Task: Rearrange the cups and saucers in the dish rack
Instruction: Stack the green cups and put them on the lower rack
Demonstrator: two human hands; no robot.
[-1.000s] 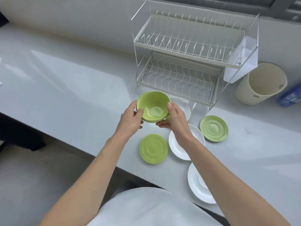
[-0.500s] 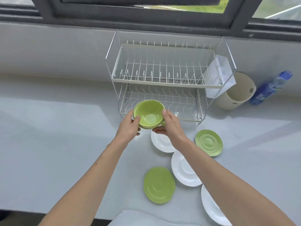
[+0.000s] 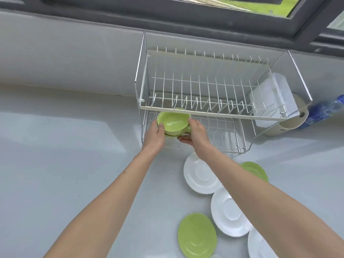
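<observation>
Green cups [image 3: 173, 122], apparently two nested, are held between my left hand [image 3: 155, 135] and my right hand [image 3: 195, 134], at the left front of the lower tier of the white wire dish rack [image 3: 204, 110]. The cups' far rim is hidden under the upper tier's front edge. On the counter in front of the rack lie white saucers [image 3: 199, 175] [image 3: 229, 213] [image 3: 260, 244] and green saucers [image 3: 197, 235] [image 3: 256, 170]. My right forearm covers part of the far green saucer.
A clear plastic cutlery holder [image 3: 273, 99] hangs on the rack's right end. Behind it stand a beige container [image 3: 290, 123] and a blue bottle [image 3: 323, 110]. A grey wall and window frame run behind the rack. The grey counter [image 3: 65, 155] stretches left.
Both hands have carried the green cups forward from over the counter into the rack's lower tier. The camera has moved closer, so the saucers now sit lower in view.
</observation>
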